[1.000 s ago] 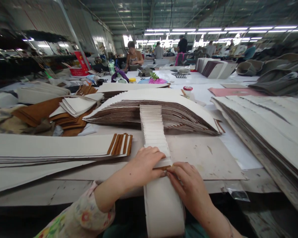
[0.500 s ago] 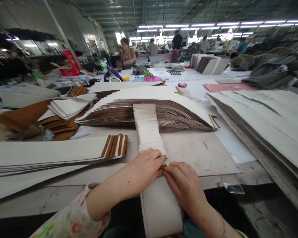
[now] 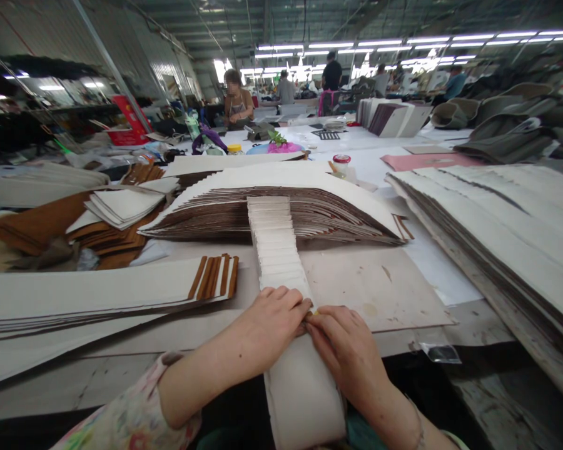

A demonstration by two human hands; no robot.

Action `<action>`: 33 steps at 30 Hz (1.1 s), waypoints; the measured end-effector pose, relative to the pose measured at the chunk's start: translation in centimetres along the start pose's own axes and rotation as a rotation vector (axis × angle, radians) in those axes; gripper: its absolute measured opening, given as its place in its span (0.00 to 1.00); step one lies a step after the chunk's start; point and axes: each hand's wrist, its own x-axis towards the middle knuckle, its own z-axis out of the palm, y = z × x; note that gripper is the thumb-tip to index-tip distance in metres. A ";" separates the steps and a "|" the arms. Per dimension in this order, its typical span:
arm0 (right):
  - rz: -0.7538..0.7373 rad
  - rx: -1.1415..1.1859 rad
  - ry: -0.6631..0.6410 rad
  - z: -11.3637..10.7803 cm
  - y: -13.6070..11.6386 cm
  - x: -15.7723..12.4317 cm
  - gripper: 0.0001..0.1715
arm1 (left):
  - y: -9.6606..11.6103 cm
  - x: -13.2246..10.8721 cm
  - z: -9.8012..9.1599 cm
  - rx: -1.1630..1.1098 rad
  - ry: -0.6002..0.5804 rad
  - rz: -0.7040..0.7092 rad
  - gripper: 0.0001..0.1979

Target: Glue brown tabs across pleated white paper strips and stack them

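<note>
A long pale strip (image 3: pixel 303 400) of leather-like sheet hangs over the table's front edge towards me. Above it, overlapping strip ends (image 3: pixel 276 244) run away from me in a stepped row. My left hand (image 3: pixel 279 315) lies across the strip, its fingers bent and closed on the strip's end edge. Meeting it from the right, my right hand (image 3: pixel 344 340) has thumb and forefinger pinched together at the same edge. A small yellow bit shows at the right fingertips; what it is I cannot make out. The edge between the hands is mostly hidden.
Behind the strip ends stands a bowed stack of pale sheets (image 3: pixel 263 178). Strips with brown ends (image 3: pixel 213 276) lie left, near brown pieces (image 3: pixel 107 244). Another sheet stack (image 3: pixel 507 212) fills the right. A red-lidded jar (image 3: pixel 341 164) stands farther back. A person (image 3: pixel 238 103) works across the table.
Both hands stay at the strip's edge, with small finger movements. The brown bit visible between them before is now mostly covered. The view has shifted slightly.
</note>
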 end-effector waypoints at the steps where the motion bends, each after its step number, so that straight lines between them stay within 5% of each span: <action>1: 0.014 0.019 -0.006 0.0 0.0 0.0 0.07 | 0.0 0.0 0.0 0.009 0.001 0.000 0.11; 4: 0.067 0.109 0.003 0.1 0.3 0.4 0.05 | 0.0 -0.2 0.0 0.015 -0.002 -0.007 0.11; 9: 0.001 0.248 -0.068 0.5 0.9 1.6 0.27 | -0.2 -0.5 0.0 -0.062 0.038 -0.043 0.13; 12: -0.037 0.307 -0.160 0.5 1.1 2.2 0.31 | -0.3 -0.9 0.3 -0.117 0.087 -0.118 0.12; 19: -0.126 0.186 -0.280 -0.7 0.8 3.0 0.24 | -1.1 -2.8 0.4 -0.222 0.153 -0.254 0.14; 33: -0.290 0.128 -0.598 -2.0 0.2 6.2 0.21 | -2.2 -4.2 0.7 -0.417 0.157 -0.283 0.13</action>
